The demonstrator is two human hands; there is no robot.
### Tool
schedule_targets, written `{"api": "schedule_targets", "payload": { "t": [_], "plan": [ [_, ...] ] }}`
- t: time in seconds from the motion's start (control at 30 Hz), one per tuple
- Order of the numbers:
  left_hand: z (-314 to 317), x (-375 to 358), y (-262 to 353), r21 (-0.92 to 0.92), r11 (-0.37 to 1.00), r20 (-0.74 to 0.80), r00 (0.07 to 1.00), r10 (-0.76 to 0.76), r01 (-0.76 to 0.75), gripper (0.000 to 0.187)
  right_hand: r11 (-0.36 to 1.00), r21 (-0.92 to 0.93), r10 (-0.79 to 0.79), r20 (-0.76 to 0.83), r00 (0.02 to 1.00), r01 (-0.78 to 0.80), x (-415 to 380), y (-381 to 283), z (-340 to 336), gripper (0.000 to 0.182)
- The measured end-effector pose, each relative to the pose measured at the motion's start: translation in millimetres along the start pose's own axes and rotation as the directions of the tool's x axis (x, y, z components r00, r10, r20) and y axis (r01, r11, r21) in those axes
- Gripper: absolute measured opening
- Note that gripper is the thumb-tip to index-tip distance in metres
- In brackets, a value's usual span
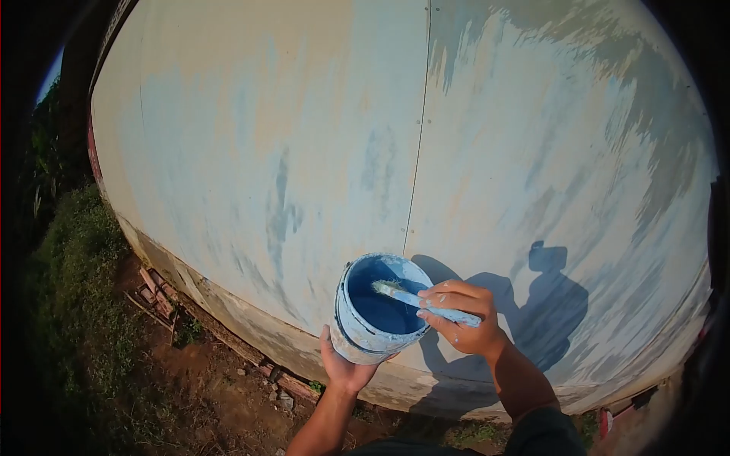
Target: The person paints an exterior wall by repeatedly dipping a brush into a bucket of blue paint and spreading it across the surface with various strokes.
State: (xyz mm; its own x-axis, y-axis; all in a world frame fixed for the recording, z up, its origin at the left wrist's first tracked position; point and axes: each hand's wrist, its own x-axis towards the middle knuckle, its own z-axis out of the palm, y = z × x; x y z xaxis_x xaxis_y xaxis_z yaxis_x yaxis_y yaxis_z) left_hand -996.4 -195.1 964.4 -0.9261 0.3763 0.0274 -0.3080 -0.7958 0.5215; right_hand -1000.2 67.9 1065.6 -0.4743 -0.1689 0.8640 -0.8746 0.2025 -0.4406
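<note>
At the far left of the frame lies grass (pixel 84 304), with bricks (pixel 156 291) at the wall's foot. Low and centre, your left hand (pixel 344 368) cups the paint bucket (pixel 374 308) from beneath, fingers wrapped under its base. The bucket, tilted toward you, holds blue paint. Just right of it, your right hand (pixel 461 317) grips the brush (pixel 422 299), fingers pressed together around the handle, bristles inside the bucket. Behind spreads the pale wall (pixel 304 137), your shadow (pixel 551 304) at lower right.
</note>
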Motion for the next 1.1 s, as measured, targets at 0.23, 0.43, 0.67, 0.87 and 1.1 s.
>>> {"api": "schedule_targets", "payload": {
  "t": [0.23, 0.43, 0.67, 0.87, 1.1],
  "plan": [
    [25, 16, 12, -0.091, 0.981, 0.106, 0.981, -0.163, 0.173, 0.091, 0.989, -0.147, 0.033, 0.135, 0.99, -0.013, 39, -35, -32, 0.024],
    [75, 50, 24, -0.218, 0.917, 0.283, 0.921, -0.269, 0.335, 0.089, 0.971, -0.23, -0.031, 0.144, 0.989, 0.064, 97, -56, -65, 0.021],
    [129, 81, 36, -0.262, 0.892, 0.385, 0.888, -0.252, 0.367, 0.084, 0.791, -0.555, -0.279, 0.047, 0.959, 0.257, 202, -69, -113, 0.018],
    [127, 76, 46, -0.264, 0.925, 0.346, 0.922, -0.172, 0.272, 0.084, 0.21, -0.908, -0.474, 0.231, 0.85, 0.364, 257, -13, -129, 0.029],
    [79, 41, 70, -0.264, 0.945, 0.269, 0.956, -0.119, 0.192, 0.085, 0.472, -0.777, -0.085, 0.431, 0.898, 0.417, 189, -14, -65, 0.024]
  ]
}}
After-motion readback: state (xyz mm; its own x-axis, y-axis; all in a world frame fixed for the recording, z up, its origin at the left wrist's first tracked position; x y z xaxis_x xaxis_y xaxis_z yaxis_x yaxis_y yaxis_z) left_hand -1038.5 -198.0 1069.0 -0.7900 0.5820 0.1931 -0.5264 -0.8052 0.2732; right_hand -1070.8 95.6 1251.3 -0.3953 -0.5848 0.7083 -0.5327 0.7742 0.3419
